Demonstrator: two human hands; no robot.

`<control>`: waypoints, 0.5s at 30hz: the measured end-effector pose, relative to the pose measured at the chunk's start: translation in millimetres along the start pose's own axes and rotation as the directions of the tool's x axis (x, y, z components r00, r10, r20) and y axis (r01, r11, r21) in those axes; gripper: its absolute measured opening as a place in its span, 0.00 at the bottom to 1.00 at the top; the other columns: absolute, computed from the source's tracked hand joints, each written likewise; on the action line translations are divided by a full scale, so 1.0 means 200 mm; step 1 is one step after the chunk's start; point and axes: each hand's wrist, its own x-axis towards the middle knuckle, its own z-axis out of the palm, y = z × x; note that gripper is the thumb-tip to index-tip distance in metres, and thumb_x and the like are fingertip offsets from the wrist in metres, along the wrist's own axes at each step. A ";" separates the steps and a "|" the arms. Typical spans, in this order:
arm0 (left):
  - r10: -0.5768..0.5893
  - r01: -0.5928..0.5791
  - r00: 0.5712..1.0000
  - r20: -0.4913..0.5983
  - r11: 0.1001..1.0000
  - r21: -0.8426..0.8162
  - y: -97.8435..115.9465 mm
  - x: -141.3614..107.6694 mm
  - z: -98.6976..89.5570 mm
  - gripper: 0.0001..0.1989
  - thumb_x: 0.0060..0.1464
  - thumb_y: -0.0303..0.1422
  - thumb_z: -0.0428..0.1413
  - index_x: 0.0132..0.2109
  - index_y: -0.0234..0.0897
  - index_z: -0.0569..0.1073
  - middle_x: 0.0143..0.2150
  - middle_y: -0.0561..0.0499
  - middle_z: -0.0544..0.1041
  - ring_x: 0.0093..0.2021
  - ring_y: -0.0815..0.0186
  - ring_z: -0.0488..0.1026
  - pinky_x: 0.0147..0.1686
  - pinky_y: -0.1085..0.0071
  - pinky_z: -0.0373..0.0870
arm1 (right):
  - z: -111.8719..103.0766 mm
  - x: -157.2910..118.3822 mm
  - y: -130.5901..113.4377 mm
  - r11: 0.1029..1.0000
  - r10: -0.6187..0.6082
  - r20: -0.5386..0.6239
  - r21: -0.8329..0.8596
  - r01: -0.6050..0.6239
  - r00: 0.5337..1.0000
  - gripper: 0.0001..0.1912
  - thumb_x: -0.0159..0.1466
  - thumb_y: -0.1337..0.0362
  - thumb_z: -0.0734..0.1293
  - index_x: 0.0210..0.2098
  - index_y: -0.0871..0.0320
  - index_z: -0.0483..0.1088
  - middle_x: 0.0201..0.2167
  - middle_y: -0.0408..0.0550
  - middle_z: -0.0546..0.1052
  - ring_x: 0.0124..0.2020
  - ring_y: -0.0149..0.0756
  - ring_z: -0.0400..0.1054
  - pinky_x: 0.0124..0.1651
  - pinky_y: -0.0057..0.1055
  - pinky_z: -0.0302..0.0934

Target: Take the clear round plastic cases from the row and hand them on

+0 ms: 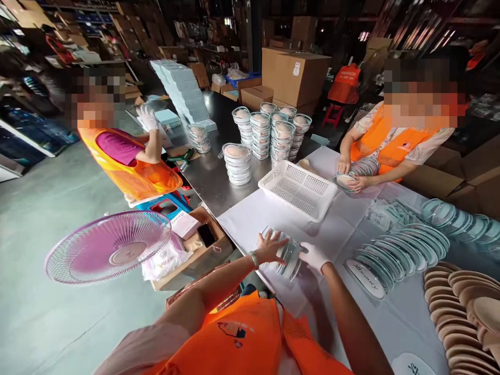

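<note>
A short row of clear plastic cases (289,256) lies on its side on the white-covered table in front of me. My left hand (270,247), bare, with a band at its wrist, rests over the row's left and top with its fingers spread around it. At the right end, my right hand (313,257) in a white glove presses against the cases with its fingertips. Beside it, to the right, a long row of clear oval cases (402,255) leans over, the front one bearing a printed white card (365,278).
A white perforated basket (299,190) stands ahead. Stacks of filled cases (261,135) rise behind it. Beige pads (461,312) line the near right. A purple fan (113,247) and a cardboard box (195,265) stand left. Co-workers in orange vests (128,161) sit on both sides.
</note>
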 end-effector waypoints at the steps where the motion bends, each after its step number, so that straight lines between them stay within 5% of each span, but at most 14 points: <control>1: 0.050 -0.050 0.999 0.011 0.999 -0.002 0.03 -0.01 0.05 0.55 0.35 0.51 0.74 0.70 0.54 0.63 0.77 0.38 0.50 0.73 0.25 0.37 0.59 0.21 0.23 | -0.04 -0.03 0.05 1.000 0.023 0.042 0.003 -0.023 0.999 0.21 0.59 0.64 0.67 0.52 0.56 0.76 0.40 0.48 0.82 0.33 0.35 0.74 0.40 0.31 0.69; 4: 0.182 -0.182 0.983 0.008 0.983 -0.023 0.16 -0.05 0.24 0.55 0.36 0.53 0.72 0.71 0.53 0.62 0.78 0.39 0.46 0.73 0.22 0.26 0.57 0.21 0.16 | -0.11 -0.16 0.22 0.997 0.070 0.074 0.009 -0.071 0.995 0.16 0.60 0.67 0.65 0.45 0.57 0.79 0.42 0.52 0.81 0.40 0.37 0.74 0.43 0.32 0.68; 7: 0.233 -0.232 0.972 0.019 0.971 -0.058 0.29 -0.08 0.42 0.53 0.38 0.50 0.72 0.71 0.50 0.63 0.78 0.39 0.45 0.73 0.24 0.20 0.57 0.23 0.11 | -0.15 -0.27 0.37 0.992 0.124 0.070 0.032 -0.126 0.990 0.19 0.62 0.66 0.61 0.49 0.57 0.78 0.52 0.54 0.78 0.49 0.39 0.72 0.45 0.32 0.68; 11: 0.302 -0.296 0.951 0.066 0.952 -0.078 0.41 -0.09 0.55 0.55 0.36 0.45 0.75 0.71 0.49 0.63 0.77 0.36 0.46 0.73 0.22 0.25 0.56 0.24 0.08 | -0.23 -0.33 0.48 0.973 0.220 0.201 0.019 -0.229 0.954 0.13 0.63 0.65 0.63 0.42 0.58 0.78 0.35 0.46 0.80 0.33 0.33 0.73 0.32 0.28 0.64; 15: 0.349 -0.339 0.932 0.101 0.935 -0.105 0.49 -0.10 0.60 0.55 0.36 0.44 0.75 0.71 0.48 0.63 0.77 0.36 0.46 0.73 0.22 0.26 0.56 0.25 0.07 | -0.29 -0.35 0.53 0.956 0.288 0.190 -0.117 -0.270 0.939 0.10 0.64 0.65 0.69 0.27 0.62 0.74 0.21 0.38 0.72 0.24 0.27 0.66 0.33 0.27 0.63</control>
